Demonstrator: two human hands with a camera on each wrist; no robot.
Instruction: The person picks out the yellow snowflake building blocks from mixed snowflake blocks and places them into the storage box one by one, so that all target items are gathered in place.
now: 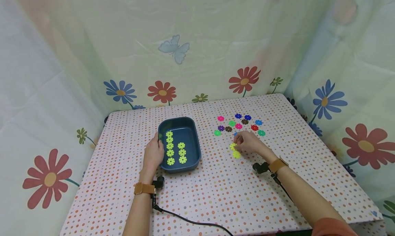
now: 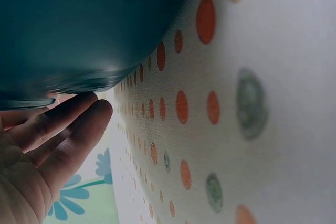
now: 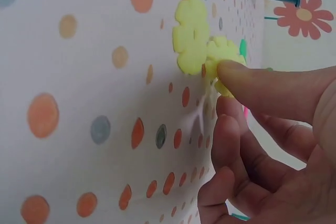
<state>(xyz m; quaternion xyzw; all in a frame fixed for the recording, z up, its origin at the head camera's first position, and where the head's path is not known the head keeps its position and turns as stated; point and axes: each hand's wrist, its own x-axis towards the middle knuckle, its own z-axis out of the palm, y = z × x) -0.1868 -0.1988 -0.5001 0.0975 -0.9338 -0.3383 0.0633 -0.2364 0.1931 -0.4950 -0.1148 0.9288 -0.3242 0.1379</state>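
Note:
My left hand (image 1: 154, 153) grips the left rim of a dark blue rectangular tub (image 1: 194, 140). In the left wrist view its fingers (image 2: 76, 145) lie under the tub's edge. Inside the tub are two columns of yellow flower-shaped plastic discs (image 1: 170, 153). On the table right of the tub, my right hand (image 1: 248, 142) pinches a yellow flower-shaped disc (image 3: 223, 56) between thumb and fingers, tilted off the cloth. Another yellow disc (image 1: 236, 154) lies flat beside it, nearer me; whether the two touch I cannot tell.
Behind my right hand lie several loose discs in other colours, among them a pink disc (image 1: 220, 118), a dark blue disc (image 1: 248, 117) and a green disc (image 1: 261, 133). A black cable (image 1: 197, 223) runs from the left wrist camera across the dotted tablecloth (image 1: 210, 191).

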